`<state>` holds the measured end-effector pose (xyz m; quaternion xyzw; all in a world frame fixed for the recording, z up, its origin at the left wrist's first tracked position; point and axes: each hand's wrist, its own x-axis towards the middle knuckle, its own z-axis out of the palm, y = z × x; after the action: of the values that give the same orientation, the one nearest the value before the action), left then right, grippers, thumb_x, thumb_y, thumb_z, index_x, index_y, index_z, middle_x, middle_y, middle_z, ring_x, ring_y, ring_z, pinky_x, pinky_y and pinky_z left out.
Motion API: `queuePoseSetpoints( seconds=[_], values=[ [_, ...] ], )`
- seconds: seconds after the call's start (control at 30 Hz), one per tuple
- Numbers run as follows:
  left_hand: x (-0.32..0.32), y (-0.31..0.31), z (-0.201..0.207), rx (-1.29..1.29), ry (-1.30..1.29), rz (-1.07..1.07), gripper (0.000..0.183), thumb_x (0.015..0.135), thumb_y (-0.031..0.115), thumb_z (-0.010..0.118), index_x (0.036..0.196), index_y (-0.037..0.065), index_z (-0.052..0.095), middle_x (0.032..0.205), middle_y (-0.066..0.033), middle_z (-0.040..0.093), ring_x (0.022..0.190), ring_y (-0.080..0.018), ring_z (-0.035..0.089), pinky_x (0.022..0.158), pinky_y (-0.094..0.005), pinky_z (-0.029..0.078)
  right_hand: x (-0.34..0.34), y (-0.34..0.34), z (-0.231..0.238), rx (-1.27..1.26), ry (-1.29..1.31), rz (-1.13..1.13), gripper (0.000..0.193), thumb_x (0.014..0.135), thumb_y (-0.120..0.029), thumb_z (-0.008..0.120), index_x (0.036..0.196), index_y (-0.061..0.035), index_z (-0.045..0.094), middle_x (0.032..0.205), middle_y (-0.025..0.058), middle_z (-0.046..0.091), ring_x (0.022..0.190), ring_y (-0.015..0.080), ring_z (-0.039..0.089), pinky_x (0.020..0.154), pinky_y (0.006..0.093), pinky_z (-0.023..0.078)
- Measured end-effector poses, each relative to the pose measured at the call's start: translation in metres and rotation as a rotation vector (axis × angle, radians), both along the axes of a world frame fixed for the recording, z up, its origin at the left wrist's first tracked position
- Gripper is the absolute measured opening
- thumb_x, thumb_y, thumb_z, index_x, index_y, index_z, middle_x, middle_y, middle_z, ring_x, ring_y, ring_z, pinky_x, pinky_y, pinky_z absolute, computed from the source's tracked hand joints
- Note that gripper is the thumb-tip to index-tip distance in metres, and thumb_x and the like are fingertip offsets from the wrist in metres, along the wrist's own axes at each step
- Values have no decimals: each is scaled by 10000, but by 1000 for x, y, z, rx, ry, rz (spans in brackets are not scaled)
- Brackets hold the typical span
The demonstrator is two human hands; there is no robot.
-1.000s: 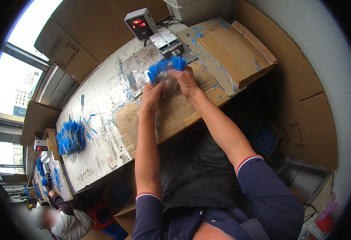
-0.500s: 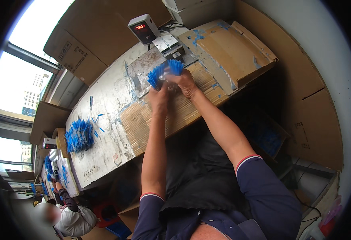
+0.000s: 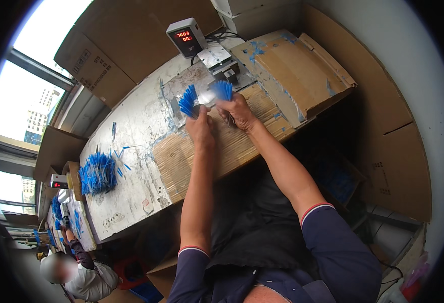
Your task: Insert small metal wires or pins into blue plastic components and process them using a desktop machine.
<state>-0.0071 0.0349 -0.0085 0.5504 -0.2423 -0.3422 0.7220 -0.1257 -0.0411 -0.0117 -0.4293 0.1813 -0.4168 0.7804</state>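
- The blue bunch that was held as one clump a moment ago is now split in two: a left bunch (image 3: 188,101) and a right bunch (image 3: 224,91), fanned out with a gap between them.
- So the sorting looks to be at the point where one handful becomes two smaller ones.
- The left hand (image 3: 200,127) is closed around the left bunch. The right hand (image 3: 237,110) is closed around the right bunch.
- Both hands have stayed over the far part of the desk (image 3: 131,126), just near a small metal machine (image 3: 222,63).
- Count: two bunches in the hands, two hands.
- One big pile of blue strips (image 3: 97,174) lies on the left side of the desk, well apart from the hands.
- A few loose blue strips (image 3: 121,156) lie beside that pile; too thin to count well.
- One grey box with red lit numbers (image 3: 186,38) stands at the far edge.
- Flat brown cardboard sheets (image 3: 292,70) cover the right part of the desk.
- One other person (image 3: 73,272) sits at the near left, at another desk with more blue piles.
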Motion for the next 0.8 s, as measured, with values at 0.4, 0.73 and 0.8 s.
queuePoseSetpoints(
  seconds=[0.4, 0.73, 0.8],
  values=[
    [27, -33, 7, -29, 109, -310, 141, 885, 120, 752, 976, 62, 662, 736, 23, 623, 550, -71, 533, 493, -217, 408, 1, -9, 7, -62, 219, 136, 158, 888, -147, 726, 1020, -96, 657, 715, -18, 625, 538, 43, 514, 467, 195, 391],
    [34, -34, 3, -91, -34, -171, 122, 882, 126, 777, 936, 55, 694, 701, 47, 592, 523, -29, 440, 460, -215, 304, 9, -5, 13, 43, 160, -82, 187, 843, -83, 735, 992, 12, 675, 776, 46, 662, 583, 112, 619, 500, 270, 533],
    [32, -33, 4, -116, -43, -162, 116, 880, 130, 780, 925, 61, 698, 707, 50, 595, 534, -29, 446, 471, -212, 312, 12, -1, 11, 1, 178, -94, 175, 835, -74, 734, 976, 13, 679, 787, 50, 666, 584, 118, 621, 504, 278, 542]
  ],
)
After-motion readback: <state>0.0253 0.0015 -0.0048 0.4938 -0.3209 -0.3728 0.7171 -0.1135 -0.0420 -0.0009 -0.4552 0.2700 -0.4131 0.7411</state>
